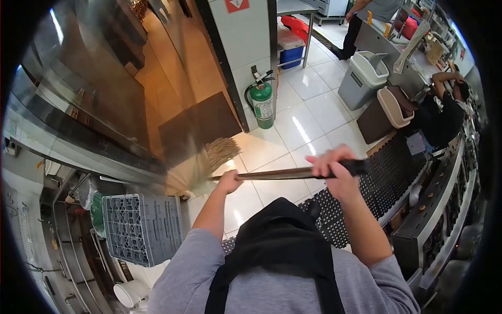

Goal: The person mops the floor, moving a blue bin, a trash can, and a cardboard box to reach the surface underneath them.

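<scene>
A broom (pixel 274 175) is held crosswise in front of my body, its stick running from left to right. My left hand (pixel 229 182) grips the stick low down, near the head. My right hand (pixel 337 171) is wrapped round the upper part, by the black end of the handle; one of its fingertips sticks out. Straw bristles (pixel 222 152) spread above and left of my left hand, over the white floor tiles beside a brown mat (pixel 201 123). Where stick and bristles join, the picture is blurred.
A green fire extinguisher (pixel 262 102) stands by the door frame. Stacked grey racks (pixel 162 230) are at left. Grey (pixel 355 78) and brown (pixel 374 118) bins stand at right, near a crouching person (pixel 439 118). Black rubber matting (pixel 387 172) lies before the stoves (pixel 429 209).
</scene>
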Demonstrator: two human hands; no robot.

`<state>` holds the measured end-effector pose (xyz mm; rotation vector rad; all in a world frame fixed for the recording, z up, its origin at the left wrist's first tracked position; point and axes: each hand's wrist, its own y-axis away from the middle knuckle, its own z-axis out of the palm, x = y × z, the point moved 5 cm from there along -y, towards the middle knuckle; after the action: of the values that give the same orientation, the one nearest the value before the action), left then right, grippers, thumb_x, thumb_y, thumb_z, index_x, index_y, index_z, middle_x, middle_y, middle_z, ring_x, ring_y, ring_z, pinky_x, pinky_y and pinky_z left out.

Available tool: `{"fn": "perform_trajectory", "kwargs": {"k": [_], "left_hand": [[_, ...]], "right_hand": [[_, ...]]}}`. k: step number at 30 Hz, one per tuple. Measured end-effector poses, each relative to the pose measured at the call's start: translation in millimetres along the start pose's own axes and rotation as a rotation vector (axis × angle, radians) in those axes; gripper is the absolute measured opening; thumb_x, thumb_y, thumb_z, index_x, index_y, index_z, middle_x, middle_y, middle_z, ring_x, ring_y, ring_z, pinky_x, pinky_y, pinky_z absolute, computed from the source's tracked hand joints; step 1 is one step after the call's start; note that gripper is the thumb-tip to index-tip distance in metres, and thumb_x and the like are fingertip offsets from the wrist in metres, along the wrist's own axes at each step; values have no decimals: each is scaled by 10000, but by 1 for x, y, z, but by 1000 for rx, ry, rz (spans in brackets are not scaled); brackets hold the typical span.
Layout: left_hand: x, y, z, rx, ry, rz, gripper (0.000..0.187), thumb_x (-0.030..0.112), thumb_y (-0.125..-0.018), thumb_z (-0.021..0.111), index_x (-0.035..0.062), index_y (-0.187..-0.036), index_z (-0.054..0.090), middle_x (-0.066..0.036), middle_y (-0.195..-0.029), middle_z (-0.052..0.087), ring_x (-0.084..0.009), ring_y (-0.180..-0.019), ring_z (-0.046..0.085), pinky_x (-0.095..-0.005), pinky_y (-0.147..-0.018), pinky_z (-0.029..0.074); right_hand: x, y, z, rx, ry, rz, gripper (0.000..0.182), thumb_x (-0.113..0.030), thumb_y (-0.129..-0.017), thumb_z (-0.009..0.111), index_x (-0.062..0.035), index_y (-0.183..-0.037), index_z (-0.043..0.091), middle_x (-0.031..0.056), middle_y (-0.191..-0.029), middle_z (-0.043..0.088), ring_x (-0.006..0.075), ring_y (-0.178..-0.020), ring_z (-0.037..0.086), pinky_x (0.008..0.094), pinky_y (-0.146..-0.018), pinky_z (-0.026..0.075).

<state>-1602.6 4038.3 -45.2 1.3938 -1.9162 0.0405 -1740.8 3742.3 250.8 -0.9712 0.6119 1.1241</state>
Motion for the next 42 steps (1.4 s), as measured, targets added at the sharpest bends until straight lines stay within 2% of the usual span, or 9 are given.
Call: {"fn": "perform_trajectory", "kwargs": {"k": [5, 8, 10, 13, 18, 26, 31, 34, 42], "left_hand": [[-122, 23, -19, 209, -41, -94, 251, 174, -726, 728, 31, -788, 532, -156, -799, 599, -318, -761, 602, -394, -674, 493], [-263, -28, 51, -7, 1303, -312, 251, 176, -705, 735, 37, -811, 555, -174, -819, 627, -336, -775, 617, -399, -684, 511], [-163, 7, 17, 71, -209, -212, 316, 237, -686, 781, 30, -828, 589, -195, -851, 657, -351, -809, 638, -408, -714, 530], [-94, 0, 52, -120, -360, -114, 426, 378, -675, 819, 44, -865, 634, -180, -907, 675, -345, -879, 646, -426, -781, 522], [65, -14, 145, -14, -158, 237, 278, 343, -716, 736, 106, -811, 627, -140, -860, 647, -342, -897, 609, -503, -748, 457], [368, -16, 207, -172, 516, 495, 233, 194, -704, 759, 95, -853, 609, -94, -831, 645, -292, -862, 633, -401, -780, 448], [413, -18, 204, -293, 419, 727, 212, 160, -714, 740, 78, -821, 576, -137, -847, 620, -314, -821, 607, -393, -732, 468], [403, -14, 204, -268, 254, 836, 225, 194, -725, 725, 75, -790, 546, -148, -848, 600, -330, -782, 578, -398, -701, 470], [315, 3, 168, -37, 358, 719, 203, 256, -701, 719, 88, -722, 607, -147, -803, 600, -336, -812, 592, -446, -702, 484]], "right_hand": [[81, 6, 53, -244, 23, 142, 57, 18, -861, 555, -28, -829, 548, 98, -851, 610, 215, -945, 608, 366, -901, 459], [95, 31, 54, -264, 148, 208, 72, 29, -859, 571, -27, -833, 534, 82, -856, 600, 231, -1024, 588, 377, -930, 448], [101, 50, 27, -222, 139, 265, 71, 33, -859, 567, -25, -840, 532, 83, -870, 605, 229, -1014, 587, 375, -932, 446], [67, 72, -28, -71, 149, 317, 61, 20, -857, 571, -21, -845, 528, 88, -880, 609, 227, -1000, 588, 371, -935, 446], [-63, 99, -121, 203, 137, 197, 164, -156, -784, 666, -50, -771, 541, 113, -737, 596, 272, -846, 614, 513, -1005, 398], [-292, 104, -146, 261, 536, -219, 346, -330, -807, 630, -70, -666, 451, 85, -490, 476, 248, -557, 535, 392, -633, 533], [-306, 73, -58, -286, 567, -239, 383, -242, -788, 738, -65, -534, 513, 80, -522, 579, 230, -474, 610, 354, -545, 568], [-283, 49, 10, -826, 679, -136, 197, -242, -927, 591, -58, -995, 569, 33, -671, 540, 167, -561, 561, 336, -587, 528], [-244, 9, 8, -1179, 272, 59, 283, -262, -796, 782, -89, -679, 592, 29, -610, 636, 166, -547, 652, 264, -562, 563]]}}
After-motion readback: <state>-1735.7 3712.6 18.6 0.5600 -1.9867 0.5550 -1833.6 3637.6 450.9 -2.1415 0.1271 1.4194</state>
